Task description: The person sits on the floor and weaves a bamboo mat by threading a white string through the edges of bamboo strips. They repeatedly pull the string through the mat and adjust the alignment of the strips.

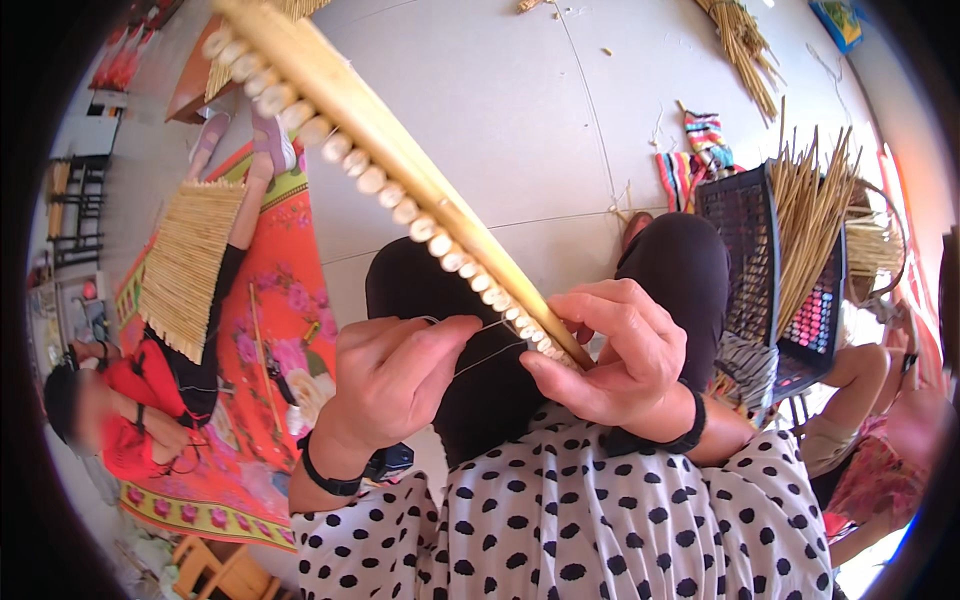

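head | left fisheye (worn high) | faces down | near left hand, right hand

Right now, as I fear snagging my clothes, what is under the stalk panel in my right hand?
Below the stalk panel show black trousers and pale tiled floor; whatever it directly covers cannot be seen.

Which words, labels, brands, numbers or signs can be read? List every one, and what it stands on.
None can be read.
Blue package, upper right: any print too small or blurred.
Red item, upper left: too blurred to tell.
Stalk panel in the right hand: no lettering visible.
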`<state>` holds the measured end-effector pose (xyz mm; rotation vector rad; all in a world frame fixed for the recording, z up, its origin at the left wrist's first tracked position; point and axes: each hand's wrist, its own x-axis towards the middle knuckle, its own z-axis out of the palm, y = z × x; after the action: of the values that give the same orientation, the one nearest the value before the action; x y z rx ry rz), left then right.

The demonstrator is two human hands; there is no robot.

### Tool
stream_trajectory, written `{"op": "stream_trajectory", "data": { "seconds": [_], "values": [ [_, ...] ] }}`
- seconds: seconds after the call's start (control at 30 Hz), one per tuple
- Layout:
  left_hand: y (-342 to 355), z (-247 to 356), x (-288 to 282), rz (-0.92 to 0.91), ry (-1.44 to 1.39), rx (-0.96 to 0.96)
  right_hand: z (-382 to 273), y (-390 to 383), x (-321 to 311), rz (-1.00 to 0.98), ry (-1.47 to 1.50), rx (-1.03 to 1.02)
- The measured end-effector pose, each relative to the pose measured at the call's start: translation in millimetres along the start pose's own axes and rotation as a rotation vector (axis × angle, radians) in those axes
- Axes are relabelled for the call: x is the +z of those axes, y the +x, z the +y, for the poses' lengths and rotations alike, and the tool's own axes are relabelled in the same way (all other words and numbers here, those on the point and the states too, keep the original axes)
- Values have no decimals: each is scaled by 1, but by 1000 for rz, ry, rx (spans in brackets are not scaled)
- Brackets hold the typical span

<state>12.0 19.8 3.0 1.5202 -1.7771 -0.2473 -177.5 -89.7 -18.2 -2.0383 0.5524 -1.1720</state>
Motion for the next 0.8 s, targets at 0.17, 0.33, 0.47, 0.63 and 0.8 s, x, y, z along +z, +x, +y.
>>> {"op": "stream_trajectory", "data": {
  "seconds": [0.17,0.33,0.47,0.63,0.8],
  "values": [
    [-2,1,-10,-61,26,10,5,-2,4,26,41,-67],
    [-13,-1,-11,-35,28,-29,4,-5,10,36,86,-102],
    [-22,11,-15,-5,134,-124,0,-4,9,10,157,-108],
    [-34,14,-17,-8,101,-240,1,-7,16,51,226,-131],
    [-34,9,0,74,169,-252,8,-15,21,74,152,-191]
  ]
}}
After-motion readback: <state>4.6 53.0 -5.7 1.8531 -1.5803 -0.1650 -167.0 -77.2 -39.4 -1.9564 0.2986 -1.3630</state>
